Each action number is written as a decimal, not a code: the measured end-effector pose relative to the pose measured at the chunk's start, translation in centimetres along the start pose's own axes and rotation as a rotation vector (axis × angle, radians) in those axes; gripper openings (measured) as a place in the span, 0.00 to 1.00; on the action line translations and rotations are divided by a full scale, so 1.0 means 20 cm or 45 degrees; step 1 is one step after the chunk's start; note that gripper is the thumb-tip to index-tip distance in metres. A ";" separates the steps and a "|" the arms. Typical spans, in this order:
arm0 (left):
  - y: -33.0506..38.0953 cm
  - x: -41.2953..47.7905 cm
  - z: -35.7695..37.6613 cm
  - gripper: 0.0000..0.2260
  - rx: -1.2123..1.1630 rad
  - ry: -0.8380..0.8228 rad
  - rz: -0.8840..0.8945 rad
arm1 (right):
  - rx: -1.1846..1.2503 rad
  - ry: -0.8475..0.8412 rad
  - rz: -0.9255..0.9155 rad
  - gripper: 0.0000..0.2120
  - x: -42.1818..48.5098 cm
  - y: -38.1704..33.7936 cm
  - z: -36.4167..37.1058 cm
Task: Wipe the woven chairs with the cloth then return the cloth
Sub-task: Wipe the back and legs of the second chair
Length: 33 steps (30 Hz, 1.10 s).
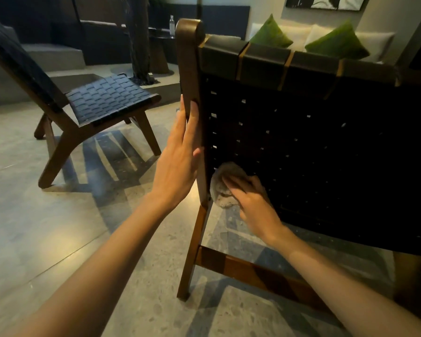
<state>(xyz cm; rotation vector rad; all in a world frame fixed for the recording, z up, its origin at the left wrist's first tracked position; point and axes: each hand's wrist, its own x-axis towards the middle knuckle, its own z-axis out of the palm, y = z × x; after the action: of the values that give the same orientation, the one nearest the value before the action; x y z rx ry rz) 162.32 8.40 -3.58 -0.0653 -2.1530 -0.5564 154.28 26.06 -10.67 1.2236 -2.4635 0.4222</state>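
Behind the near chair (326, 147), low on the left side of its woven back, is where the cloth (223, 188) is right now. It's a small greyish wad, pressed against the dark straps just beside the wooden side post (188, 76). The right hand (254, 203) is on top of it with fingers curled over the bunched fabric, so it's gripping and pushing at once. The left hand (180, 161) is flat, fingers straight, resting against the outside of that post, looks like it's just bracing the chair.

Hands are near each other but apart, with the post between them.

My guess is we're mid-wipe on this chair's back, with plenty left: most of the weave to the right hasn't got the cloth anywhere near it at this moment, and the second chair (90, 100) sits further off on the left.

What could go wrong from here:
- The cloth is balled up, so only a small patch is touching. Easy to miss strips of the weave, or just smear dust into the gaps between the straps.
- A corner could snag in one of those gaps near the post and tug out of the grip.
- This looks like a light, tilted lounge chair on a smooth floor (46, 227). Push hard without that bracing hand and I'd expect it to slide or rock forward.
- It's pretty dim, so spotting missed bits on black straps is going to be tough.
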 end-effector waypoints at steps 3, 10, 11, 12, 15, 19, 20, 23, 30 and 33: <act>-0.01 -0.01 -0.06 0.44 0.016 -0.043 -0.016 | 0.064 0.746 -0.184 0.26 -0.01 -0.10 -0.15; 0.03 0.01 -0.13 0.29 -0.064 -0.048 -0.248 | 0.241 1.096 -0.129 0.18 0.40 -0.38 -0.34; 0.03 0.00 -0.14 0.28 -0.054 -0.046 -0.269 | 0.248 1.072 -0.108 0.19 0.44 -0.40 -0.32; 0.03 0.00 -0.14 0.29 -0.045 -0.049 -0.274 | 0.248 1.045 -0.095 0.20 0.46 -0.40 -0.31; -0.01 -0.02 -0.14 0.31 -0.022 -0.090 -0.254 | 0.192 1.004 -0.102 0.21 0.47 -0.38 -0.26; -0.06 -0.07 -0.09 0.33 -0.031 -0.130 -0.281 | 0.106 0.913 -0.071 0.19 0.46 -0.33 -0.20; -0.06 -0.08 -0.08 0.34 -0.049 -0.135 -0.274 | 0.108 0.877 -0.067 0.20 0.44 -0.32 -0.19; -0.07 -0.12 -0.04 0.40 -0.107 -0.173 -0.211 | 0.080 0.752 -0.112 0.18 0.36 -0.26 -0.10; -0.07 -0.26 0.06 0.44 -0.141 -0.255 -0.246 | 0.050 -0.043 -0.131 0.20 0.14 -0.04 0.21; -0.06 -0.31 0.11 0.43 -0.116 -0.260 -0.240 | 0.079 -0.098 0.165 0.21 0.09 -0.07 0.28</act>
<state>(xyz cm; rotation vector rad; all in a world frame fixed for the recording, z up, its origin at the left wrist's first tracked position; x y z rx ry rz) 164.22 9.22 -9.98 0.0329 -2.3463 -0.7856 153.36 21.62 -14.60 1.1274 -2.6236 0.4985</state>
